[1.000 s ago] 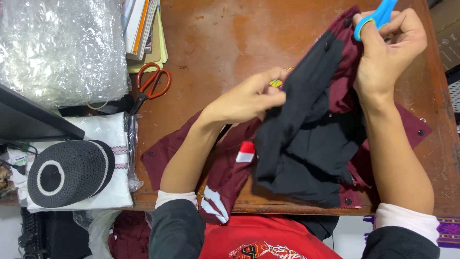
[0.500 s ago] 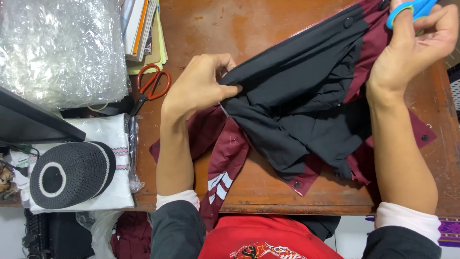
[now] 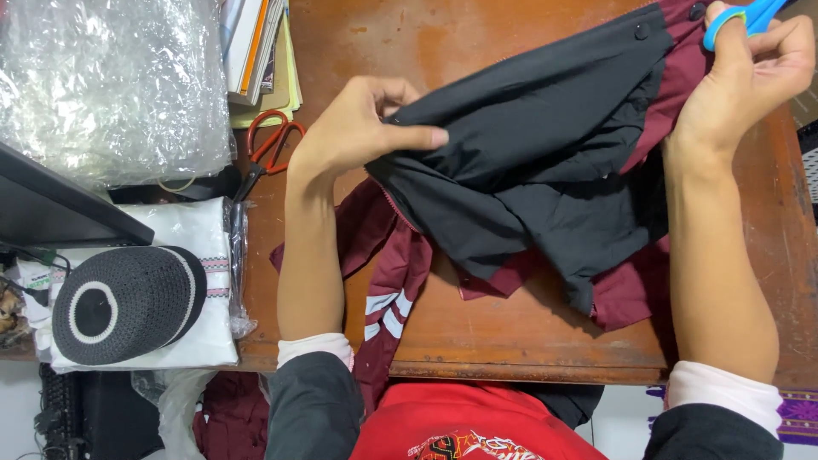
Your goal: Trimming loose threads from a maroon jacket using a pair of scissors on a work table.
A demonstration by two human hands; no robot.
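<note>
A black and maroon jacket (image 3: 545,170) lies stretched across the brown wooden table (image 3: 503,332). My left hand (image 3: 358,128) pinches the black fabric at its left end and holds it taut. My right hand (image 3: 750,77), at the top right, grips the jacket's other end by the maroon edge with snap buttons. Blue-handled scissors (image 3: 741,17) hang on that hand's finger; their blades are out of frame. A maroon sleeve with white stripes (image 3: 388,315) droops over the table's near edge.
Red-handled scissors (image 3: 268,149) lie on the table left of my left hand. Stacked books (image 3: 260,51) and a bubble-wrap bundle (image 3: 111,85) sit at the top left. A black knitted cap (image 3: 119,302) rests on a wrapped white cloth (image 3: 200,255) at the left.
My hands have drawn apart, pulling the bunched jacket out flat and taut. The left hand moved left and up with the fabric; the right hand stayed at the top right.
</note>
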